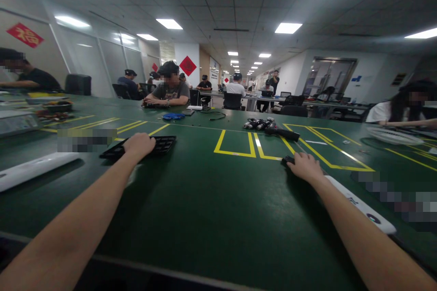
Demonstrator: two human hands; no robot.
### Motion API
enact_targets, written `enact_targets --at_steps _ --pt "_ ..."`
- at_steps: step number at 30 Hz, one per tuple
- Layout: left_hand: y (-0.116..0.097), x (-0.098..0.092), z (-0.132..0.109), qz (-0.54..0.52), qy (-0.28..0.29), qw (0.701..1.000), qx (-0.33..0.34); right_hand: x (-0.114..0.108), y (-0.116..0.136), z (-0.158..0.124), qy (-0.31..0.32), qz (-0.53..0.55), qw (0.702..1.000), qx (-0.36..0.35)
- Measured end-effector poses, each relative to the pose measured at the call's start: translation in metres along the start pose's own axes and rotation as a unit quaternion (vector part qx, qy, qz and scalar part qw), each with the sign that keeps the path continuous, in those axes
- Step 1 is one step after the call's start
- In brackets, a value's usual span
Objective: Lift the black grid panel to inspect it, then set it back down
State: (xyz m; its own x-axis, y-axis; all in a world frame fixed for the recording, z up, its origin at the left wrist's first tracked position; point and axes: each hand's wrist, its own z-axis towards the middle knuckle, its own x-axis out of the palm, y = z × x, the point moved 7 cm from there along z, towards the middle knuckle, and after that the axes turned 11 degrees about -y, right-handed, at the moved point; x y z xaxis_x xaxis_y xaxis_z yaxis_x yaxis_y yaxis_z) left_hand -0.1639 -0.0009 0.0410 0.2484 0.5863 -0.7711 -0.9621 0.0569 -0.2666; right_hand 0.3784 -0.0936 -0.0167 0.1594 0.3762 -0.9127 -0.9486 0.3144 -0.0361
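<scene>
My left hand (pixel 139 144) is closed on a flat black tray with a grid of compartments (pixel 165 145), over the left part of the green table; its fingertips are partly hidden. Farther right, my right hand (pixel 306 166) has its fingers closed around a small black object (pixel 287 160). Only one end of that object shows past the fingers, so its kind is unclear. Beside my right forearm lies a long white bar with dark markings (pixel 358 204). Another long white bar (pixel 41 168) rests left of the tray.
Yellow tape outlines (pixel 235 153) mark the green table (pixel 205 209). A bundle of cables (pixel 259 123) and a black cylinder (pixel 282 133) lie beyond my right hand. Blue items (pixel 174 116) sit farther back. A person (pixel 170 88) leans on the far edge; another (pixel 403 104) sits at right.
</scene>
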Motion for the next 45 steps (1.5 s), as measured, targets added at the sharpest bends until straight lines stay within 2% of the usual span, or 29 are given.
enact_targets --at_steps 3,5,8,11,14,16,18,20,22,24,27,29,32,35,37,39,41,43,45 --pt "-0.041 0.018 -0.009 0.027 0.008 0.999 0.026 -0.021 0.023 -0.004 -0.061 0.031 0.997 -0.031" --pt "-0.075 0.038 -0.023 0.033 0.041 0.995 0.082 -0.031 0.049 -0.013 -0.068 0.061 0.993 -0.076" --pt "-0.113 0.065 -0.047 0.068 0.099 0.978 0.171 -0.035 0.096 -0.038 -0.025 0.122 0.977 -0.172" --pt "-0.122 0.077 -0.057 0.074 0.122 0.972 0.188 -0.029 0.131 -0.064 0.042 0.177 0.953 -0.242" --pt "-0.118 0.077 -0.056 0.079 0.129 0.971 0.186 -0.016 0.144 -0.077 0.109 0.206 0.938 -0.257" --pt "-0.119 0.07 -0.054 0.085 0.105 0.973 0.186 -0.009 0.145 -0.077 0.13 0.216 0.934 -0.252" --pt "-0.129 0.059 -0.058 0.081 0.064 0.975 0.199 -0.007 0.145 -0.076 0.136 0.223 0.932 -0.249" --pt "-0.149 0.049 -0.071 0.051 0.049 0.972 0.226 -0.007 0.146 -0.076 0.138 0.226 0.931 -0.251" --pt "-0.174 0.047 -0.094 0.0 0.089 0.96 0.266 -0.008 0.146 -0.077 0.138 0.221 0.932 -0.252" --pt "-0.196 0.048 -0.123 -0.043 0.158 0.936 0.31 -0.011 0.147 -0.078 0.133 0.213 0.935 -0.252" --pt "-0.213 0.053 -0.154 -0.06 0.235 0.908 0.341 -0.014 0.148 -0.08 0.122 0.207 0.936 -0.256" --pt "-0.215 0.053 -0.162 -0.059 0.249 0.906 0.337 -0.013 0.148 -0.082 0.12 0.205 0.937 -0.258" --pt "-0.217 0.049 -0.162 -0.061 0.232 0.908 0.343 -0.013 0.147 -0.082 0.118 0.204 0.937 -0.259" --pt "-0.218 0.039 -0.15 -0.056 0.17 0.913 0.365 -0.017 0.146 -0.08 0.115 0.203 0.933 -0.274" --pt "-0.212 0.032 -0.133 -0.021 0.112 0.927 0.357 -0.023 0.14 -0.073 0.1 0.192 0.934 -0.285" --pt "-0.195 0.028 -0.111 0.044 0.064 0.947 0.312 -0.032 0.125 -0.059 0.053 0.159 0.948 -0.271" --pt "-0.169 0.03 -0.089 0.098 0.05 0.964 0.244 -0.042 0.098 -0.041 -0.022 0.098 0.972 -0.215" --pt "-0.142 0.039 -0.074 0.088 0.079 0.979 0.166 -0.046 0.066 -0.026 -0.079 0.023 0.988 -0.13" --pt "-0.122 0.051 -0.066 0.03 0.122 0.987 0.102 -0.036 0.038 -0.017 -0.045 -0.025 0.997 -0.056"
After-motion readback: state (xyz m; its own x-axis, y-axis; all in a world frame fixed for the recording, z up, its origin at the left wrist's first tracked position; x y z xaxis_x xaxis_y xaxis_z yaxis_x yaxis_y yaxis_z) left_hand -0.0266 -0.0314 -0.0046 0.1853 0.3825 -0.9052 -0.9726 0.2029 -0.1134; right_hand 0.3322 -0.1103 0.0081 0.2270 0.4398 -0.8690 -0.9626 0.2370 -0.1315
